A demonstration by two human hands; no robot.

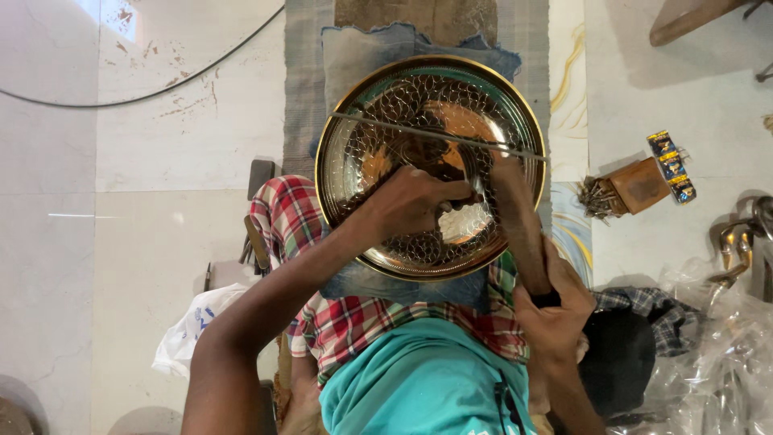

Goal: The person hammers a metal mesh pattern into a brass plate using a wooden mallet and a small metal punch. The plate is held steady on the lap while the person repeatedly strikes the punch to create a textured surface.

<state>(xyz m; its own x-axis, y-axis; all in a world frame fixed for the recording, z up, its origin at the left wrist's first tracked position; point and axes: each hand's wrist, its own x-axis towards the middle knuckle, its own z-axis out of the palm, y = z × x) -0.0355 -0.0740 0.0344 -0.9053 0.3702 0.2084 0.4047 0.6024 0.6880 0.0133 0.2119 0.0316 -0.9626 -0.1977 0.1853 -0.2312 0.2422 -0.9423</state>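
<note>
Left hand point(415, 201) lies over the middle of a round brass tray point(354, 153), fingers curled tight around a small tool whose tip is hidden against the patterned surface. Right hand point(555, 310) sits below and to the right of the left, closed around a dark handle point(523, 234) that rises toward the tray's right rim. The two hands are apart. The tray rests on the person's lap, on a checked cloth point(354, 326), with a blue-grey pad point(362, 48) beyond it. A thin metal rod point(386, 125) crosses the tray above the left hand. Well right of the right hand: a brown box of nails point(636, 187). Left of the left forearm, a white plastic bag point(189, 330) on the floor.
</note>
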